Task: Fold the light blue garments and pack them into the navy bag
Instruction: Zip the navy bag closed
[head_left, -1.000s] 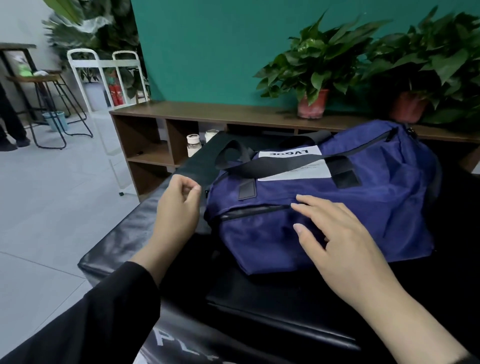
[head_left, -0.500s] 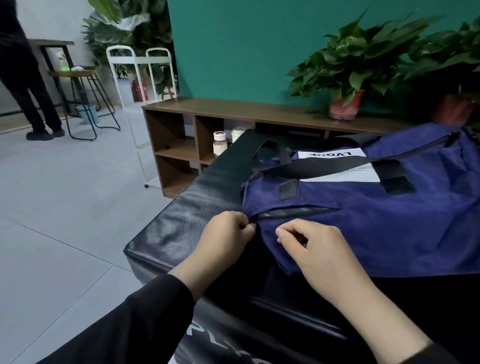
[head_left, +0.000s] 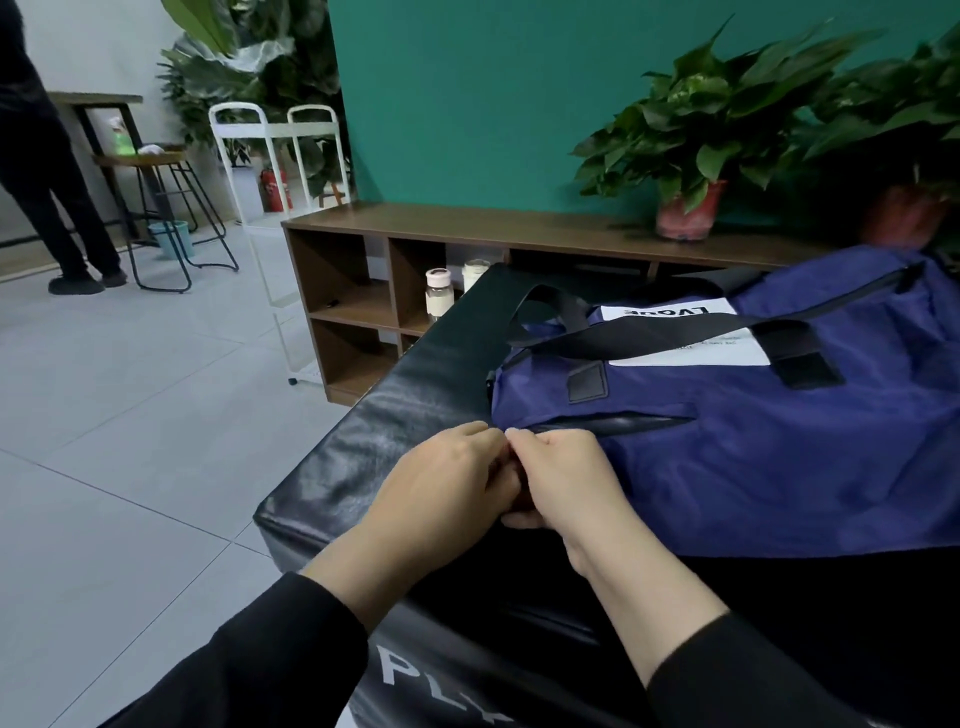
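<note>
The navy bag (head_left: 753, 447) lies on its side on a black padded bench (head_left: 410, 410), with black straps and a white label on top. A side zipper (head_left: 613, 423) runs along its front face and looks partly open. My left hand (head_left: 441, 488) and my right hand (head_left: 566, 483) meet at the bag's left corner, at the zipper's end, fingers curled and pinching there. What exactly they pinch is hidden between them. No light blue garment is in view.
A brown wooden shelf unit (head_left: 467, 234) stands behind the bench, with two small jars (head_left: 439, 299) in a cubby and potted plants (head_left: 691, 140) on top. A white rack (head_left: 270, 171), a stool (head_left: 161, 208) and a standing person (head_left: 47, 171) are at the far left on the tiled floor.
My right hand left the bag's front face and slid left to the zipper's end. My left hand came down to the same corner. Both hands now touch there. The view shifted left.
</note>
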